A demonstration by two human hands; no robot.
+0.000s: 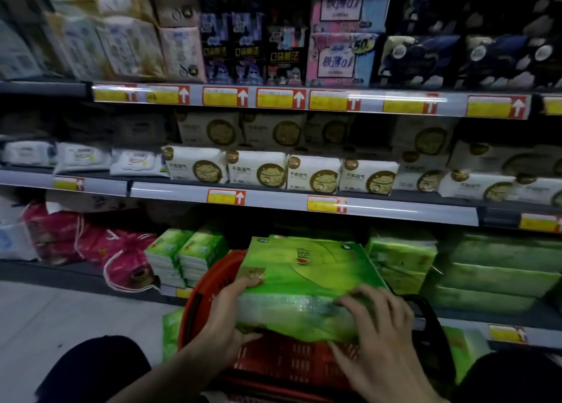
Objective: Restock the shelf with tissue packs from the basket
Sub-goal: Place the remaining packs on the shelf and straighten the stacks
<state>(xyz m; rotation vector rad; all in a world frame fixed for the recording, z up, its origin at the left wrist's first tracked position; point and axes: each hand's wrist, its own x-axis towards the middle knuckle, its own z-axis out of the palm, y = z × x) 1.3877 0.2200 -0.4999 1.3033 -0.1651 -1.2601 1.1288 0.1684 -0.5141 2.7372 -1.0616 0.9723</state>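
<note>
The dark grey metal bottom shelf is carrying stacked green tissue packs, with pink drawstring bags lying just left of them.

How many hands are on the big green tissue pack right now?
2. Left hand grips the pack at its near left corner; right hand lies on its near right edge, above the basket.

My way onto the bottom shelf is a dark gap behind the green tissue pack, between small green packs leftward and stacked green packs rightward; the upper shelf's edge caps it.
</note>
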